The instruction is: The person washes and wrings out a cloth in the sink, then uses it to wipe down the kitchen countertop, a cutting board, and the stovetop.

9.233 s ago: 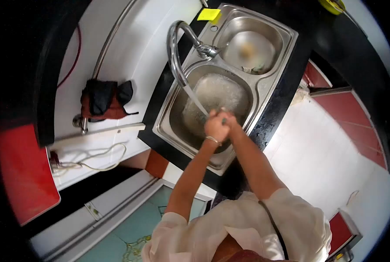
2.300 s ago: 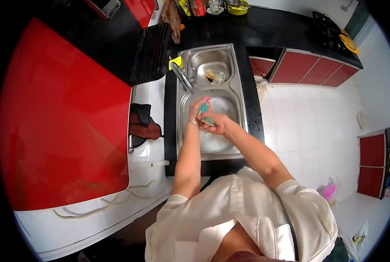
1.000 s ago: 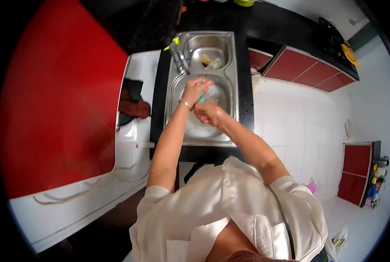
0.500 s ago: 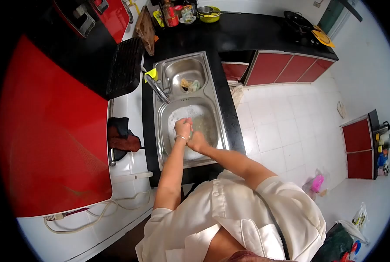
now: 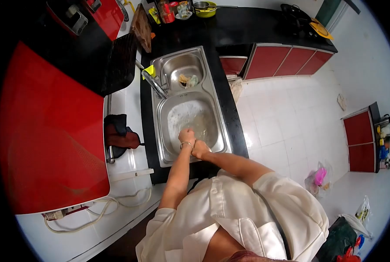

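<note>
Both my hands are low in the larger sink basin [image 5: 165,115], close to its near edge. My left hand [image 5: 186,136], with a bracelet at the wrist, is closed, its knuckles upward. Against it on the right, slightly nearer to me, my right hand [image 5: 200,149] is closed too. Whatever lies between the fingers is hidden. Cloudy, sudsy water [image 5: 199,122] covers the basin floor. The faucet [image 5: 154,84] leans over the basin's far left corner, a bright yellow cloth [image 5: 148,72] beside it.
Food scraps [image 5: 189,81] lie in the smaller basin [image 5: 171,65]. A wooden cutting board [image 5: 141,28] leans at the back left, near jars [image 5: 166,12] and a yellow-green basin [image 5: 206,12]. A black wok [image 5: 296,18] stands far right. Dark cloths [image 5: 121,133] hang at left.
My hands have moved together toward me, nearer the basin's front edge. A greenish bit seen between them earlier is now out of sight. The view has shifted slightly.
</note>
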Motion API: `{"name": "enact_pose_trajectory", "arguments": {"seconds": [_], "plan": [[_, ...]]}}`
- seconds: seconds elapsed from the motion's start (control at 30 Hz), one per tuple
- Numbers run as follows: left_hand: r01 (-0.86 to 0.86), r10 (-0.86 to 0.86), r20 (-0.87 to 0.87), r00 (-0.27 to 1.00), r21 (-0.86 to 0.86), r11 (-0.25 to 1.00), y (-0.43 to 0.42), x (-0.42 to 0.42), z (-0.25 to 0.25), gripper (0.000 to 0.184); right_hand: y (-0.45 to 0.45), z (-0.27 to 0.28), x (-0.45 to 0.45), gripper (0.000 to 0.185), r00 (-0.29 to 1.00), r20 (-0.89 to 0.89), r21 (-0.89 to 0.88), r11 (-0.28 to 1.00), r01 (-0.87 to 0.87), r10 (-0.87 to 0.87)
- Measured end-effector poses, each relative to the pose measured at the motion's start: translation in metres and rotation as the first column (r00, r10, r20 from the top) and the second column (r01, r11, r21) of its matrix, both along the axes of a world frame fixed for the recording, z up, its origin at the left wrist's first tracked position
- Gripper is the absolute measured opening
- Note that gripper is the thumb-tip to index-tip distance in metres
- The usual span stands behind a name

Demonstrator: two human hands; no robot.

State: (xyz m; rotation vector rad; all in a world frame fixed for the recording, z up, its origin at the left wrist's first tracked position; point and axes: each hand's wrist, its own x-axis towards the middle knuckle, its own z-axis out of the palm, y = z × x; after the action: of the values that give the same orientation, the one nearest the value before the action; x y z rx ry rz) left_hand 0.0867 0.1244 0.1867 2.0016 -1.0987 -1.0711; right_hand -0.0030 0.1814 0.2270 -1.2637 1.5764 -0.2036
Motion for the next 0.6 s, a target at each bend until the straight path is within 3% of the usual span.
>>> {"name": "enact_pose_trajectory", "arguments": {"seconds": [0.13,0.23,0.33,0.43,0.47,0.5,0.53,0.6], "plan": [[0.110,-0.116,0.122,0.986,0.058,0.992,0.000,0.015,-0.025,0.024,0.007,-0.008,0.004,0.052,1.000,0.024,-0.039,0.999,-0.001,0.002],[0.046,-0.027,-0.127,0.992,0.152,0.987,0.002,0.030,-0.040,0.021,-0.003,-0.063,0.010,0.052,0.969,-0.013,-0.131,0.961,-0.244,0.245],[0.191,-0.180,-0.180,0.967,0.045,0.981,0.005,0.057,-0.062,0.033,-0.002,-0.048,-0.010,0.047,0.924,0.351,-0.021,0.988,-0.154,0.152],[0.285,-0.069,-0.494,0.867,0.376,0.882,0.021,0.066,0.011,0.049,-0.006,-0.003,-0.032,0.045,0.895,0.418,0.186,0.979,0.082,-0.155],[0.390,-0.063,-0.646,0.761,0.377,0.840,0.023,0.075,0.020,0.040,-0.009,0.006,-0.042,0.045,0.836,0.475,0.283,0.947,0.152,-0.277],[0.371,-0.051,-0.716,0.696,0.299,0.879,0.030,0.070,0.040,0.038,-0.013,0.009,-0.050,0.046,0.760,0.517,0.380,0.901,0.210,-0.395],[0.341,-0.047,-0.777,0.628,0.220,0.914,0.037,0.064,0.052,0.037,-0.018,0.007,-0.056,0.045,0.764,0.506,0.344,0.906,0.247,-0.401],[0.254,-0.094,-0.772,0.628,0.089,0.963,0.043,0.047,0.051,0.040,-0.020,0.001,-0.063,0.043,0.771,0.488,0.279,0.910,0.306,-0.409]]}}
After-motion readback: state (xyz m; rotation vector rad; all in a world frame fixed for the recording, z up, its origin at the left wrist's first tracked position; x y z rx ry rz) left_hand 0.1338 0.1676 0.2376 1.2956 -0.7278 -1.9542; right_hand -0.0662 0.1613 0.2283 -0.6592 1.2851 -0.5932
